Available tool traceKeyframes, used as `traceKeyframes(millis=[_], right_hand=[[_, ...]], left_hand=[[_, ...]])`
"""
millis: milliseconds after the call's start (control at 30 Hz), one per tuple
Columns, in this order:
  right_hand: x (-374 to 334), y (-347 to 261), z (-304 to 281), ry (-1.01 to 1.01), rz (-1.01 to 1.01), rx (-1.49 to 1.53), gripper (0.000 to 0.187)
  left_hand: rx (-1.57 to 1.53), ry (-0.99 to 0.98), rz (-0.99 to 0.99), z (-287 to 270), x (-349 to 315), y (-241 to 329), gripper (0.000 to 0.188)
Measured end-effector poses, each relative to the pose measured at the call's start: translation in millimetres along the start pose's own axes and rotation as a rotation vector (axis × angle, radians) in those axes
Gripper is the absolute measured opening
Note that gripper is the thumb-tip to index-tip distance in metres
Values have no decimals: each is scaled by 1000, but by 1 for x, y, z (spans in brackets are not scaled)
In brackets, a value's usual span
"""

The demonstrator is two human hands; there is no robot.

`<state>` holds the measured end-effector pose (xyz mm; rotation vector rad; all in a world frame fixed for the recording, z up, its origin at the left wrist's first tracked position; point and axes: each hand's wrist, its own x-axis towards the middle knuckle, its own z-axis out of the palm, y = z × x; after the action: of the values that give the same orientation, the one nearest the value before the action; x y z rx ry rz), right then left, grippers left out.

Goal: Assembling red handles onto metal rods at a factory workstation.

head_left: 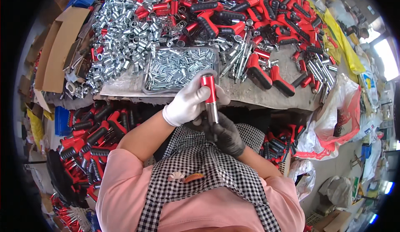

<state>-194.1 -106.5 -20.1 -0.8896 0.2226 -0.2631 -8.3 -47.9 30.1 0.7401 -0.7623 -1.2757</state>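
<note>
Small metal pins (177, 69) are filling a tray (152, 91) on the table (250, 94), just beyond the white-gloved left hand (189, 101), which is grasping the red upper part (209, 89) of a silver tube (212, 113) over the near edge. The black-gloved right hand (226, 136) is gripping the lower end; a firm lower grip, with both hands lined up, should be keeping the tube from slipping or tilting

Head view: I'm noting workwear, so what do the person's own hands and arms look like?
The left hand wears a white glove; the right hand wears a dark grey or black glove. Both forearms are bare below pale pink sleeves.
</note>
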Motion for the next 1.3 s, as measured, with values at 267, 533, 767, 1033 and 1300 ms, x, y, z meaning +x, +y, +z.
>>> traceKeyframes(millis=[267, 533, 767, 1033, 1300], right_hand=[[16, -22, -10, -418, 270, -436, 58], [193, -123, -27, 296, -67, -1624, 50], [317, -105, -25, 409, 194, -2127, 60], [244, -148, -32, 296, -197, -1940, 41], [71, -123, 9, -411, -134, -1518, 31]], left_hand=[[-300, 182, 18, -20, -46, -3, 75], [-284, 141, -100, -29, -77, -25, 64], [-232, 163, -265, -15, -90, -20, 34], [313, 386, -274, -15, -76, 1, 25], [1237, 197, 70, -26, -55, -11, 37]])
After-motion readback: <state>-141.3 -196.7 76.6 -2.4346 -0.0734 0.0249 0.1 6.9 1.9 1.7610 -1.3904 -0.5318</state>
